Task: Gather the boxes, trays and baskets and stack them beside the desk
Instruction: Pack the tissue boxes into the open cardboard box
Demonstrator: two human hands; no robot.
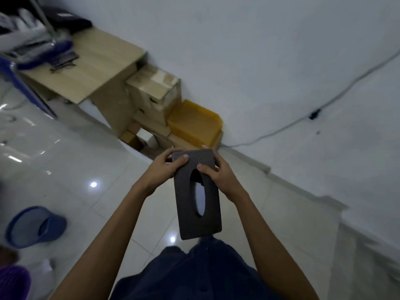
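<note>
I hold a dark grey tissue box (207,217) with an oval slot in its top, out in front of me above the floor. My left hand (166,167) grips its far left corner, thumb on top. My right hand (216,173) grips its far right side, thumb at the slot's edge. Beyond the box, a stack of cardboard boxes (151,92) stands beside the wooden desk (86,68) against the wall. A yellow tray (194,124) sits on low boxes to the right of that stack. Small boxes (138,135) lie at the foot of the stack.
A blue mesh basket (32,226) lies on its side on the tiled floor at the lower left. A blue chair (23,83) stands by the desk, which carries blurred clutter. A cable (324,105) runs along the white wall on the right.
</note>
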